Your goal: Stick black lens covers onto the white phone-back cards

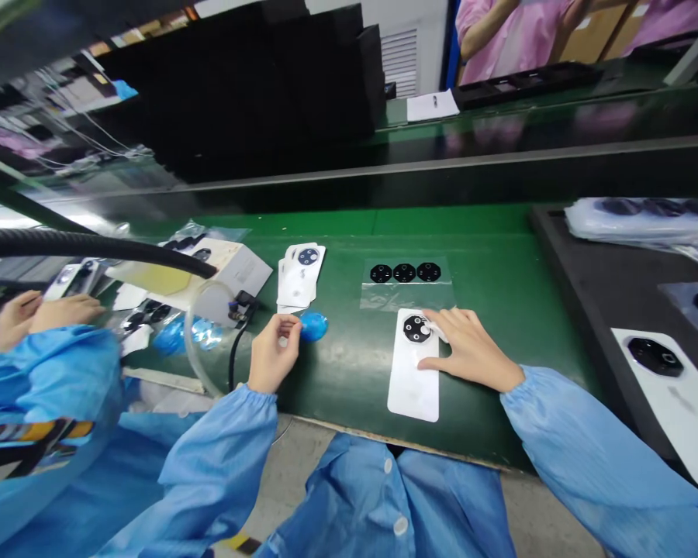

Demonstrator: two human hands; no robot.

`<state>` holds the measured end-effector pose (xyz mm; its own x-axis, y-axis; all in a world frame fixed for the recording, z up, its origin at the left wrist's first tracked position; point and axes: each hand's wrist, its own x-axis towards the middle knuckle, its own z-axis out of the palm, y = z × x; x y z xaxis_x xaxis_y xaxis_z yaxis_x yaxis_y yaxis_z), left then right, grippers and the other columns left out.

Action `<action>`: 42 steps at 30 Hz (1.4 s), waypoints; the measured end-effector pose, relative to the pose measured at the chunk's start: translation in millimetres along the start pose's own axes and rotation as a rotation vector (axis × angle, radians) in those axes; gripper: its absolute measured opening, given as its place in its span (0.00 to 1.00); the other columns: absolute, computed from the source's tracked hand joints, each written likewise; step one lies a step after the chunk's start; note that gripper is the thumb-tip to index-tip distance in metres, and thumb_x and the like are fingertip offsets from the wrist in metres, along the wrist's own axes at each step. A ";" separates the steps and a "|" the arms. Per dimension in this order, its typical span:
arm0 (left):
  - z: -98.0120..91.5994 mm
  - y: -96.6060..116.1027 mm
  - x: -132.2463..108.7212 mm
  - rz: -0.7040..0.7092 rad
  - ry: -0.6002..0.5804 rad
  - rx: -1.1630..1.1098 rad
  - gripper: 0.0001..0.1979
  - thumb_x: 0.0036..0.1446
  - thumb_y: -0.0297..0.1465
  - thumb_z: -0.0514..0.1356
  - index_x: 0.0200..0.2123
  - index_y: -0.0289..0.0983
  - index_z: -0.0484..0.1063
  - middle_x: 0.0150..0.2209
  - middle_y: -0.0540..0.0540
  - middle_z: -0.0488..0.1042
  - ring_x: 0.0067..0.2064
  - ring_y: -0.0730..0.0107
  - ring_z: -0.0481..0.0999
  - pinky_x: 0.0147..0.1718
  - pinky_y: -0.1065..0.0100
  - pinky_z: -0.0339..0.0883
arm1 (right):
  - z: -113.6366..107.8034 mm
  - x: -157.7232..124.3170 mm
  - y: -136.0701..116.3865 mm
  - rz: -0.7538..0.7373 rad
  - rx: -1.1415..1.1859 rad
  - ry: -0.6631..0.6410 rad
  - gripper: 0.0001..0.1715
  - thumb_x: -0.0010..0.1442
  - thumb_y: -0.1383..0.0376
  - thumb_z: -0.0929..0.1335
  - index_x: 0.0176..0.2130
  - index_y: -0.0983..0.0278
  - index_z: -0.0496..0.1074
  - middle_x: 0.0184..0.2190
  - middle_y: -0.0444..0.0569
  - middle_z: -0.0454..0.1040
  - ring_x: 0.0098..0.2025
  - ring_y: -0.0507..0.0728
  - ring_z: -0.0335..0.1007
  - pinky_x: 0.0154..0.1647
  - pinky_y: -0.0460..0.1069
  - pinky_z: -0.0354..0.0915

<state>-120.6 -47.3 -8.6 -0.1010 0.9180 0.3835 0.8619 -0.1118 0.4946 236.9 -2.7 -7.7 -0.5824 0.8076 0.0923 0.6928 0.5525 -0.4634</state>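
A white phone back cover [414,372] lies flat on the green bench mat [488,310] in front of me, its black round camera ring [416,328] at the far end. My right hand [470,349] rests on the cover's right edge, fingers pressed together beside the ring, pinching something small I cannot make out. My left hand [274,353] is closed in a pinch, fingertips touching a small blue object [312,326] on the mat. Just beyond the cover lies a clear film strip [406,280] carrying three black round parts.
A stack of white covers [300,277] lies beyond my left hand. A black hose [93,249] and a clear tube [195,341] cross the left. A co-worker's hands [40,314] in blue sleeves work at far left. A dark tray [605,310] with more covers sits right.
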 end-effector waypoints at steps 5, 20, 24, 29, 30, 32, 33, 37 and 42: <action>10.3 -21.3 5.4 -0.081 0.000 0.051 0.11 0.63 0.36 0.59 0.41 0.33 0.70 0.35 0.48 0.72 0.32 0.73 0.73 0.31 0.68 0.71 | 1.5 -0.2 2.9 -0.003 0.004 0.003 0.47 0.53 0.41 0.69 0.61 0.63 0.58 0.46 0.53 0.71 0.48 0.65 0.63 0.54 0.61 0.55; 58.1 108.0 32.9 0.540 -0.549 -0.172 0.39 0.48 0.49 0.67 0.59 0.39 0.60 0.59 0.39 0.67 0.58 0.54 0.67 0.55 0.57 0.63 | 3.0 -2.6 2.5 0.047 0.021 -0.005 0.52 0.53 0.41 0.70 0.65 0.65 0.53 0.51 0.57 0.68 0.52 0.68 0.61 0.56 0.64 0.55; 77.1 113.7 44.8 0.593 -0.626 -0.187 0.50 0.45 0.53 0.67 0.65 0.35 0.53 0.63 0.31 0.61 0.62 0.43 0.63 0.57 0.46 0.57 | 3.9 -3.6 4.8 0.070 0.058 -0.003 0.52 0.52 0.43 0.71 0.64 0.65 0.53 0.51 0.57 0.68 0.53 0.68 0.61 0.56 0.64 0.58; 76.9 110.8 46.4 0.577 -0.655 -0.248 0.51 0.44 0.52 0.68 0.66 0.39 0.53 0.61 0.33 0.64 0.60 0.46 0.63 0.56 0.47 0.57 | 2.4 -1.4 7.2 0.117 0.128 0.043 0.43 0.56 0.49 0.70 0.63 0.60 0.54 0.52 0.56 0.68 0.54 0.68 0.62 0.56 0.65 0.58; 76.0 110.7 45.8 0.565 -0.657 -0.269 0.50 0.44 0.51 0.68 0.66 0.39 0.53 0.62 0.33 0.63 0.61 0.46 0.63 0.57 0.46 0.56 | 1.5 -0.6 7.1 0.125 0.146 0.053 0.41 0.57 0.50 0.70 0.62 0.60 0.56 0.50 0.55 0.69 0.53 0.67 0.63 0.55 0.64 0.59; 74.6 110.8 44.1 0.532 -0.657 -0.320 0.50 0.44 0.49 0.69 0.66 0.40 0.53 0.63 0.34 0.61 0.63 0.45 0.59 0.59 0.44 0.54 | -0.6 1.1 6.5 0.131 0.185 0.074 0.35 0.57 0.52 0.70 0.60 0.59 0.60 0.48 0.53 0.71 0.51 0.66 0.64 0.55 0.63 0.60; 74.2 110.8 43.0 0.512 -0.655 -0.353 0.49 0.44 0.48 0.70 0.65 0.40 0.53 0.64 0.34 0.60 0.63 0.45 0.58 0.60 0.43 0.52 | -1.8 2.0 6.0 0.136 0.207 0.088 0.32 0.58 0.53 0.70 0.58 0.59 0.61 0.47 0.52 0.71 0.51 0.65 0.65 0.54 0.62 0.60; 75.2 111.4 34.6 0.411 -0.651 -0.543 0.47 0.45 0.41 0.72 0.65 0.44 0.54 0.65 0.37 0.57 0.66 0.47 0.53 0.64 0.43 0.47 | -6.3 4.0 4.0 0.182 0.305 0.163 0.20 0.59 0.57 0.68 0.50 0.58 0.66 0.47 0.49 0.73 0.47 0.62 0.68 0.49 0.58 0.64; 79.8 116.4 18.0 0.122 -0.658 -0.862 0.49 0.52 0.34 0.68 0.68 0.49 0.38 0.65 0.34 0.53 0.56 0.54 0.72 0.47 0.56 0.73 | -12.7 1.9 -1.9 0.182 0.451 0.206 0.18 0.58 0.58 0.69 0.48 0.57 0.67 0.45 0.47 0.74 0.44 0.59 0.70 0.46 0.55 0.66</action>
<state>17.6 -13.4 -6.3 0.4687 0.8775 0.1015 0.1845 -0.2096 0.9602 239.9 0.3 4.6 -0.3427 0.9311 0.1248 0.4968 0.2923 -0.8171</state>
